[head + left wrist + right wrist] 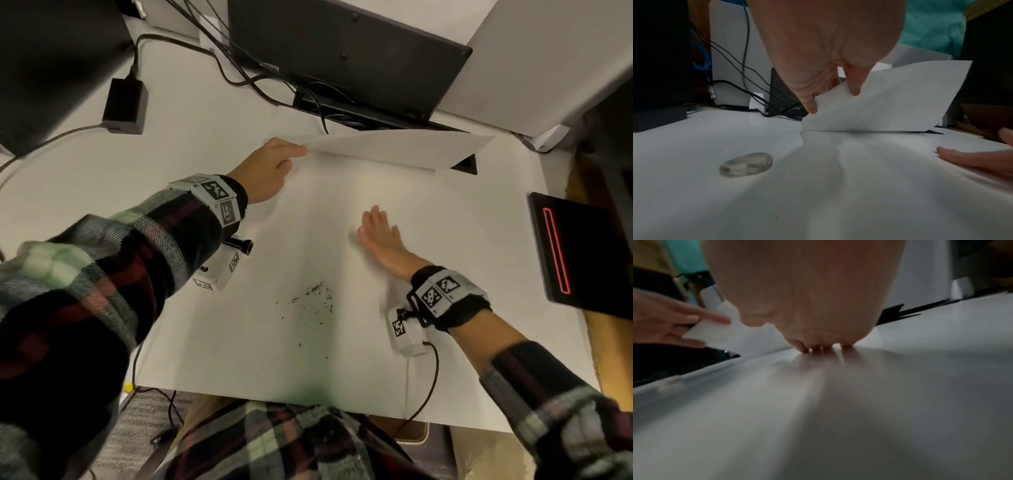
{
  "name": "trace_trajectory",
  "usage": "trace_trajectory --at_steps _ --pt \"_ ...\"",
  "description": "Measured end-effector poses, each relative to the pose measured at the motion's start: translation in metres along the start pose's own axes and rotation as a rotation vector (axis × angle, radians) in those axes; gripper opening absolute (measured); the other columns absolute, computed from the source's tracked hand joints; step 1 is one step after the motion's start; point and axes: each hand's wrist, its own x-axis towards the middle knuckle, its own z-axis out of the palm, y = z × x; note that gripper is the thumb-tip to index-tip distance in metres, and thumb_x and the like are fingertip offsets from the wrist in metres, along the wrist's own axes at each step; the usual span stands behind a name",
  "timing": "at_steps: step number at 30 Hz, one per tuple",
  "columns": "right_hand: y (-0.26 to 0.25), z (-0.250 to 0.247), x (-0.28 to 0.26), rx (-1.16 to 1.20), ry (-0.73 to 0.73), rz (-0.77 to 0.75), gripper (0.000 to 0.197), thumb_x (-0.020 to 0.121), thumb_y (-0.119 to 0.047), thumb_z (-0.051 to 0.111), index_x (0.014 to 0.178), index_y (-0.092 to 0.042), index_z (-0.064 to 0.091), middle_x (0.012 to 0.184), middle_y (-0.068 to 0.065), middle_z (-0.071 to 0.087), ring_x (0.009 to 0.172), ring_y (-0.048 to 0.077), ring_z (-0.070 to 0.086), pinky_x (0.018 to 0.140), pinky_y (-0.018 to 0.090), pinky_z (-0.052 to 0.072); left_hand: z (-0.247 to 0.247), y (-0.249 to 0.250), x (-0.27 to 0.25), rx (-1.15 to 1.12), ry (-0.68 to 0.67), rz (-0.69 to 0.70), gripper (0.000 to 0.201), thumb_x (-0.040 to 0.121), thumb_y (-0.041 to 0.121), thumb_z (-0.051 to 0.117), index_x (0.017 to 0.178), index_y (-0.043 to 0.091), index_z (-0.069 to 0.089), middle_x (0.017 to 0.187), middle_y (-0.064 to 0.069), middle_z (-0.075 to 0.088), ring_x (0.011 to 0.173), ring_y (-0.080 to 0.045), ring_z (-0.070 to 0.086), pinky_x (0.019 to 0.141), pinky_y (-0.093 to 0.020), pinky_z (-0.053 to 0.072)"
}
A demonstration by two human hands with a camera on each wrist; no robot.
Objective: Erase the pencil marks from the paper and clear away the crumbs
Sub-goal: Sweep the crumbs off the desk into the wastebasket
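The white paper (pixel 394 147) stands tilted up at the far side of the desk, its near edge resting on the white desk top (pixel 205 144). My left hand (pixel 296 156) pinches its left corner between thumb and fingers, seen close in the left wrist view (pixel 833 101) with the paper (pixel 890 100). My right hand (pixel 378 229) lies flat and blurred on the desk, fingers straight, its fingertips (pixel 805 350) touching the surface. Dark eraser crumbs (pixel 311 296) are scattered nearer to me. A grey rounded eraser (pixel 746 164) lies on the desk, hidden under my left arm in the head view.
A black monitor (pixel 342 51) and tangled cables (pixel 239 68) stand behind the paper. A black power adapter (pixel 125 106) lies at the far left. At the right edge rests a black device with a red outline (pixel 575 250). The desk's front edge (pixel 274 399) is close to my body.
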Motion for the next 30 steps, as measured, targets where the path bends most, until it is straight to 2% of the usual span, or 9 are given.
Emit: trace_trajectory --at_steps 3,7,10,12,14,19,25,28,30 --pt "-0.017 0.033 -0.008 -0.113 -0.058 -0.142 0.069 0.094 -0.053 0.005 0.146 -0.012 -0.014 0.152 0.004 -0.025 0.137 0.015 -0.025 0.117 0.046 -0.009 0.001 -0.003 0.000 -0.008 0.027 -0.024 0.041 0.099 0.002 0.033 0.137 0.010 0.045 0.139 -0.014 0.037 0.131 -0.019 0.036 0.092 0.000 0.014" --pt "-0.042 0.047 -0.030 0.200 -0.279 -0.315 0.090 0.075 -0.076 -0.005 0.148 -0.024 -0.004 0.154 -0.007 -0.015 0.141 0.007 -0.013 0.116 0.030 -0.008 0.000 -0.004 -0.002 0.004 0.034 -0.048 0.040 0.099 0.003 0.034 0.137 0.010 0.046 0.140 -0.015 0.036 0.133 -0.021 0.035 0.098 -0.005 0.015" --pt "-0.044 0.018 -0.009 0.308 -0.172 -0.283 0.103 0.064 -0.088 0.003 0.147 -0.028 -0.007 0.156 -0.007 -0.010 0.142 0.010 -0.004 0.114 0.033 0.004 -0.002 -0.006 -0.004 0.009 0.083 -0.048 0.041 0.098 -0.002 0.032 0.133 0.007 0.049 0.139 -0.016 0.039 0.133 -0.024 0.035 0.108 -0.016 0.018" --pt "-0.046 -0.006 0.015 0.167 -0.078 -0.243 0.091 0.076 -0.078 0.003 0.148 -0.023 -0.007 0.156 -0.004 -0.012 0.142 0.011 -0.010 0.115 0.032 -0.002 -0.003 -0.008 -0.004 -0.015 0.109 -0.058 0.045 0.095 -0.010 0.029 0.131 0.005 0.052 0.139 -0.016 0.040 0.134 -0.025 0.035 0.109 -0.016 0.020" --pt "-0.050 -0.024 0.044 0.028 -0.030 -0.172 0.067 0.095 -0.053 0.008 0.148 -0.014 -0.004 0.156 0.002 -0.013 0.144 0.015 -0.013 0.117 0.035 -0.004 -0.007 -0.011 -0.004 -0.049 0.125 -0.086 0.051 0.090 -0.016 0.025 0.129 0.005 0.052 0.141 -0.015 0.040 0.134 -0.023 0.035 0.105 -0.009 0.019" --pt "-0.085 -0.016 0.094 -0.285 -0.009 -0.180 0.058 0.099 -0.037 0.017 0.146 -0.005 0.006 0.156 0.011 -0.006 0.144 0.026 -0.003 0.114 0.047 0.004 -0.016 -0.012 0.000 -0.092 0.120 -0.152 0.059 0.087 -0.016 0.023 0.128 0.011 0.055 0.147 -0.005 0.037 0.137 -0.017 0.031 0.107 -0.011 0.017" --pt "-0.094 0.026 0.042 -0.500 -0.292 -0.450 0.053 0.101 -0.023 0.016 0.148 -0.012 -0.007 0.155 0.004 -0.018 0.142 0.018 -0.018 0.115 0.039 -0.009 -0.017 -0.016 -0.003 -0.073 0.070 -0.134 0.057 0.091 -0.014 0.022 0.129 0.013 0.056 0.152 -0.003 0.030 0.141 -0.015 0.024 0.107 -0.010 0.015" --pt "-0.077 0.038 0.009 -0.333 -0.447 -0.515 0.048 0.102 -0.023 0.012 0.148 -0.017 -0.001 0.156 -0.002 -0.014 0.139 0.005 -0.019 0.114 0.031 -0.017 -0.014 -0.018 -0.009 -0.043 0.017 -0.109 0.056 0.092 -0.014 0.022 0.132 0.012 0.052 0.155 -0.008 0.022 0.144 -0.017 0.016 0.114 -0.017 0.006" --pt "-0.071 0.040 -0.007 -0.127 -0.535 -0.480 0.048 0.101 -0.033 0.013 0.148 -0.020 0.014 0.157 -0.006 -0.001 0.139 0.000 -0.012 0.114 0.028 -0.016 -0.011 -0.016 -0.015 -0.017 0.014 -0.141 0.053 0.095 -0.009 0.024 0.134 0.016 0.049 0.157 -0.008 0.011 0.145 -0.018 0.007 0.115 -0.021 0.003"
